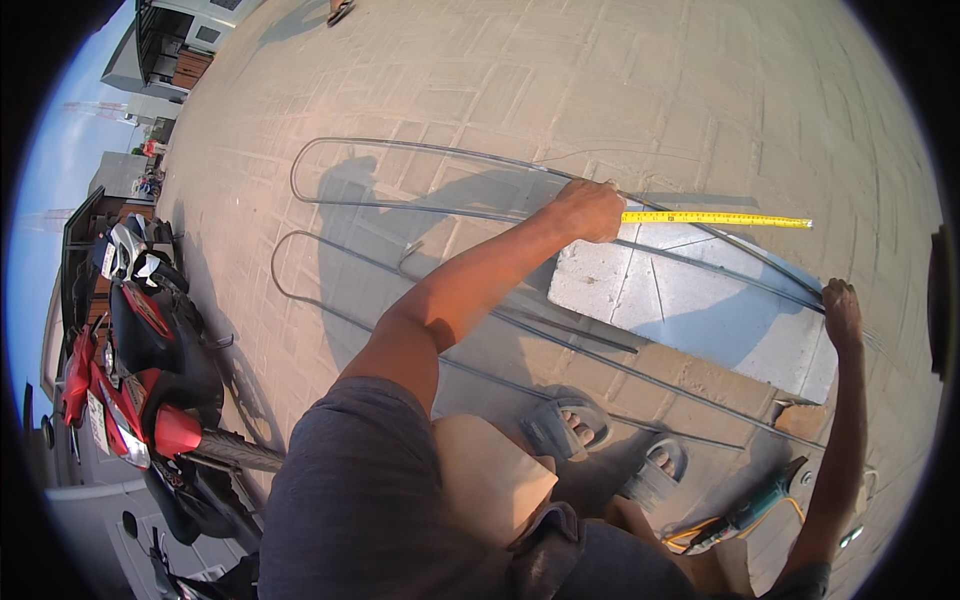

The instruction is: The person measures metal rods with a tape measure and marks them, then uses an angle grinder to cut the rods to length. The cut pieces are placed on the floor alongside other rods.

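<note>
A long steel rod (420, 146), bent into a narrow U, stretches from the left across a white block (600, 275) on the paving. My left hand (592, 210) is closed at the block's far left corner, beside the rod. From its fingers a yellow tape measure (720, 217) extends to the right, its blade resting over the block's far edge; the case is not visible. My right hand (842, 310) is closed around the rod's ends at the block's right side. A second U-bent rod (330, 308) lies nearer me on the ground.
My sandalled feet (570, 428) are close to the near rod. A teal angle grinder (760, 500) with an orange cord lies at the lower right. A brown brick piece (800, 420) is by the block's near corner. Parked motorcycles (150, 400) line the left.
</note>
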### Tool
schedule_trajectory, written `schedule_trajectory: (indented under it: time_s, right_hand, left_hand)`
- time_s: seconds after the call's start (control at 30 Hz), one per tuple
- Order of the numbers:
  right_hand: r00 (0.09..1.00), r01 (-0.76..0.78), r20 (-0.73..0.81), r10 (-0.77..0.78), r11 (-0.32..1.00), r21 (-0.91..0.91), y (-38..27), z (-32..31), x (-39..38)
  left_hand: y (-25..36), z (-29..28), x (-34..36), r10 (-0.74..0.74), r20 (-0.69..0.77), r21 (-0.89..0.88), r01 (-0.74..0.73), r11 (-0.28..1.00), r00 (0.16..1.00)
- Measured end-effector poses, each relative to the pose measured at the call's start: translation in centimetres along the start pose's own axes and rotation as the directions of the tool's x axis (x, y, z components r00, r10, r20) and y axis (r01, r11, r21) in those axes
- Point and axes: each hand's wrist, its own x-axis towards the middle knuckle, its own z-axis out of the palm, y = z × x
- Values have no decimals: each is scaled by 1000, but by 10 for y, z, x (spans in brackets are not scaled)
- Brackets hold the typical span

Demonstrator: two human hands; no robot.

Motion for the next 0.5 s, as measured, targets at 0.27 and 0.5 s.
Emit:
schedule_trajectory:
  time_s: [0.27,0.5]
  right_hand:
    - [991,-11,-130,37,981,191,-16,14,-4]
    - [993,-30,114,6,977,210,-23,7,-20]
  left_hand:
    - [-65,0,0,-248,-34,-170,239,956,968]
    - [-98,38,-32,-197,-41,-272,178,946,980]
